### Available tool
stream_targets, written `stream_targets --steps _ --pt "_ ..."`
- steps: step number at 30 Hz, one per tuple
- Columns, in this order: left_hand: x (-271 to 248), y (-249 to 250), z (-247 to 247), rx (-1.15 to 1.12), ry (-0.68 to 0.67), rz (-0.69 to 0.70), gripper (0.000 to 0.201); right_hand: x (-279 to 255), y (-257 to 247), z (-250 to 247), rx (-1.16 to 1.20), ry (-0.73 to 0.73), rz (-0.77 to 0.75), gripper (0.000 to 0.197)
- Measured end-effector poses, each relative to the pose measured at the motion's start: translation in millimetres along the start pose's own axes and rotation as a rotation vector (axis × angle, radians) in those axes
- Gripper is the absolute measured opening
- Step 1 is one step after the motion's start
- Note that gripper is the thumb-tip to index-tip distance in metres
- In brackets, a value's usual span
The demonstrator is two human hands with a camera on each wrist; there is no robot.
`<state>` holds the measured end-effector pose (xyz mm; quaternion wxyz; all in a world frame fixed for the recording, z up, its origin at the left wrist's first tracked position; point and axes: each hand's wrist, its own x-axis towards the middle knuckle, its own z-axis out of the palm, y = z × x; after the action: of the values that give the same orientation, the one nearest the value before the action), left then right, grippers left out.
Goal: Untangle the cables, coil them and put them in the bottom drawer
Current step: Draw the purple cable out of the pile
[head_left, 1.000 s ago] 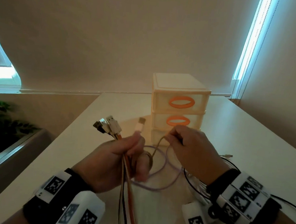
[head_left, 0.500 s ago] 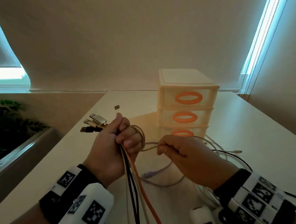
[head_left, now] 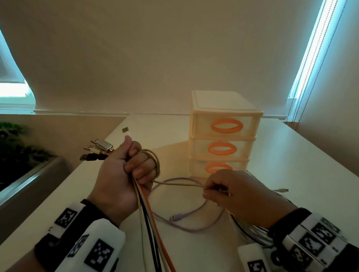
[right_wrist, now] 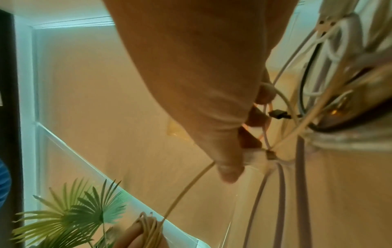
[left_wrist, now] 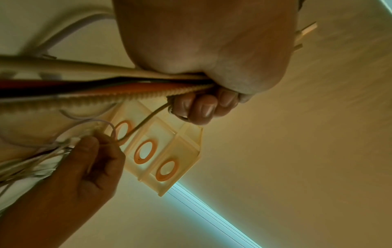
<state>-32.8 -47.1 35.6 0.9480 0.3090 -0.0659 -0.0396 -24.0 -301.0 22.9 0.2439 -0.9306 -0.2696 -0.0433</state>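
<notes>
While the left hand (head_left: 122, 174) is clenched round a bundle of cables (head_left: 149, 221) and has a tan cable (head_left: 178, 183) looped round two of its fingers (head_left: 141, 154), the right hand (head_left: 234, 192) pinches that same cable a little way off, so the free stretch runs almost level from left to right between the two hands, above the middle of the bench (head_left: 297, 173). That line is what the next wrap depends on: as I judge it, the right hand must carry its end up and round the left fingers, feeding slack from the loose heap (head_left: 250, 229) lying under the right wrist toward the bench's right edge. From the left wrist the same cable (left_wrist: 146, 120) leaves the curled fingers (left_wrist: 203, 107) and slants down to the right hand (left_wrist: 89, 161). Plugs (head_left: 99, 149) jut from the top of the left fist toward the left edge. A purple cable (head_left: 182, 216) lies slack on the bench below the hands, held by neither. Behind them, toward the far edge, stands the drawer unit (head_left: 222, 134); its bottom drawer (head_left: 216, 168) looks closed, just beyond the right hand. No finished coil is stowed yet.
</notes>
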Motion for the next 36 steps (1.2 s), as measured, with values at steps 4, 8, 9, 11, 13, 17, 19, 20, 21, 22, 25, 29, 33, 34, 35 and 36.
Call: stream_targets --steps 4,8,9,11,13,17,19,20,21,22,25,29,33,34,35,36 --pt "1.2 5.5 -1.1 0.002 0.054 0.044 0.045 -3.3 8.8 -13.5 -0.084 0.257 0.115 0.013" --pt "2.9 12.6 -3.3 -0.013 0.090 0.076 0.045 -9.6 23.8 -29.5 -0.234 0.303 0.254 0.035" --pt "3.0 11.3 -3.2 -0.013 0.096 0.078 0.045 -11.2 26.6 -27.3 -0.215 0.243 0.231 0.048" --pt "2.2 5.3 -1.7 -0.003 0.103 0.076 0.045 -11.6 25.9 -17.9 -0.177 0.184 0.109 0.063" --pt "1.1 -2.2 1.0 0.028 0.100 0.069 0.045 -9.3 12.7 -12.7 -0.080 0.241 -0.021 0.064" --pt "-1.9 -9.3 5.7 0.079 0.077 0.071 0.044 -7.9 -28.3 -1.0 0.154 0.266 -0.250 0.046" --pt "-2.7 -11.1 6.4 0.076 0.070 0.065 0.044 -8.2 -44.0 10.7 0.168 0.118 -0.251 0.039" --pt "-2.8 -12.0 6.5 0.079 0.068 0.062 0.044 -6.2 -47.9 16.9 0.167 0.029 -0.224 0.034" --pt "-3.1 -12.9 6.8 0.083 0.064 0.060 0.044 -4.0 -49.5 22.6 0.185 -0.052 -0.196 0.028" --pt "-3.4 -13.5 7.3 0.085 0.057 0.058 0.044 -2.5 -50.7 25.9 0.204 -0.126 -0.175 0.023" --pt "-4.1 -12.3 8.8 0.074 0.044 0.046 0.043 0.1 -47.9 28.7 0.214 -0.223 -0.173 0.021" --pt "-4.5 -12.0 9.9 0.074 0.051 0.044 0.043 -1.5 -42.4 20.3 0.357 -0.221 -0.182 0.032" --pt "-2.2 -5.4 2.9 -0.025 -0.050 -0.079 0.042 -0.4 -39.5 13.7 0.215 -0.221 -0.151 0.028" --pt "-2.1 -4.2 1.1 -0.048 -0.128 -0.149 0.042 0.9 -35.8 10.1 0.148 -0.146 -0.137 0.026" --pt "-2.9 -4.4 0.9 -0.052 -0.217 -0.218 0.041 2.0 -32.3 5.7 0.063 -0.036 -0.123 0.026" --pt "-4.2 -6.0 1.5 -0.031 -0.296 -0.272 0.040 2.1 -30.1 1.5 -0.028 0.085 -0.111 0.029"
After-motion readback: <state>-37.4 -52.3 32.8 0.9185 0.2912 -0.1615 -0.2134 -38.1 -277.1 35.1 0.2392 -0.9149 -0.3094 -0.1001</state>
